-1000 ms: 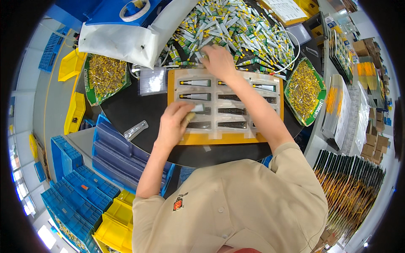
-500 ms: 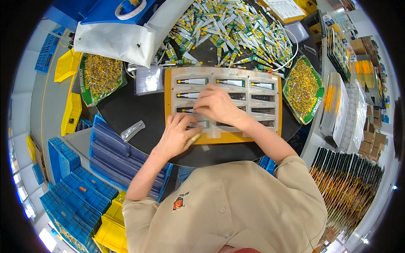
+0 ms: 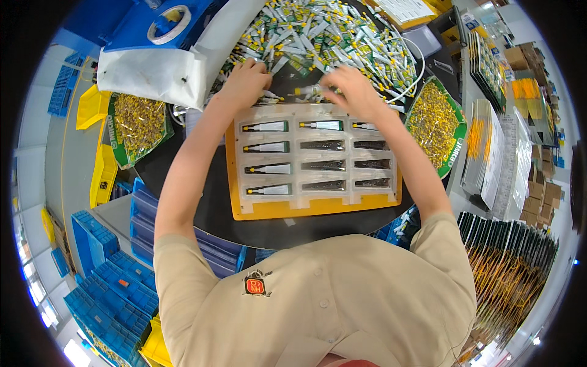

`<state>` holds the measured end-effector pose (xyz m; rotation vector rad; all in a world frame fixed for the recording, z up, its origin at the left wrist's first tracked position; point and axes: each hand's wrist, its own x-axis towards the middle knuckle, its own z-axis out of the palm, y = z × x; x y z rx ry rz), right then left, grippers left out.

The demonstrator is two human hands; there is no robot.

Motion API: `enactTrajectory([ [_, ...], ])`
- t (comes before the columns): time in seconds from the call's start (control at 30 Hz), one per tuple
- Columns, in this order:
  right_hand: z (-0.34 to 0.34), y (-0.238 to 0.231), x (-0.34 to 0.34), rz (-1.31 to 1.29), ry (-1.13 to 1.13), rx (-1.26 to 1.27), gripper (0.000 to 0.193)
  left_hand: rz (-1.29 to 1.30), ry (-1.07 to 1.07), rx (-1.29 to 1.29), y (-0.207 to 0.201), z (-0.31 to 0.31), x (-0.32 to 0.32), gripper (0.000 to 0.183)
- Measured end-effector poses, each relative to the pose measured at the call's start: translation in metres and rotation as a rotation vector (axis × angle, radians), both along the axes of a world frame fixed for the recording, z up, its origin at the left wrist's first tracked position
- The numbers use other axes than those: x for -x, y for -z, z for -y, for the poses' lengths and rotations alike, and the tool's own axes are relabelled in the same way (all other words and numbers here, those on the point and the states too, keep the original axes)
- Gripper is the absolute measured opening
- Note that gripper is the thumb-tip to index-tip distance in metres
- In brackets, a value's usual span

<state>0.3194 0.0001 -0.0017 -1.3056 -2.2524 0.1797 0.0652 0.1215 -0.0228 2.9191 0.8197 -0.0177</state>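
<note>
A clear plastic tray with several compartments (image 3: pixel 295 177) lies on a yellow board (image 3: pixel 306 211) in front of me. Small white-and-green tubes with yellow caps (image 3: pixel 265 126) fill its left column, plus the middle and right compartments of the top row. The other compartments hold no tube. Beyond the tray, my left hand (image 3: pixel 247 85) is at the left edge of a large pile of such tubes (image 3: pixel 333 37), its fingers curled and partly hidden. My right hand (image 3: pixel 351 92), slightly blurred, closes on one tube (image 3: pixel 309 90) above the tray's far edge.
Bags of small yellow caps stand left (image 3: pixel 139 128) and right (image 3: pixel 435 116) of the tray. A white cable (image 3: pixel 422 61) bends around the pile's right side. At the back left are a white sheet (image 3: pixel 153 73) and a tape roll (image 3: pixel 169 25). Blue bins (image 3: pixel 113 275) stand lower left.
Both hands have moved from the tray's left column away to the tube pile, the right now with a tube. The left column's tubes are uncovered. The tray appears slightly lower left in view.
</note>
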Motion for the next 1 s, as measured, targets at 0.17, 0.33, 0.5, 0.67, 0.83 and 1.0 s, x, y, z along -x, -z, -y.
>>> enactTrajectory([
  [0.17, 0.107, 0.001, 0.015, 0.193, 0.015, -0.235, 0.013, 0.338, -0.181, 0.275, -0.019, 0.011, 0.019, 0.021],
  [0.33, 0.053, 0.023, 0.006, 0.066, 0.004, -0.109, 0.020, 0.575, -0.038, 0.508, -0.065, 0.059, 0.019, 0.021],
  [0.5, -0.022, 0.018, -0.012, 0.356, 0.125, 0.044, 0.012, 0.336, 0.285, 0.298, -0.090, 0.135, -0.016, 0.036],
  [0.67, 0.015, 0.017, -0.019, 0.103, 0.096, 0.078, 0.016, 0.069, 0.401, 0.343, -0.075, 0.200, -0.037, 0.037],
  [0.83, 0.013, 0.039, -0.026, -0.042, 0.260, 0.152, 0.023, 0.199, 0.374, 0.528, -0.039, 0.214, -0.053, 0.038],
  [1.0, -0.026, 0.039, -0.006, 0.154, 0.227, 0.260, 0.022, 0.364, 0.218, 0.728, -0.023, 0.212, -0.035, 0.045],
])
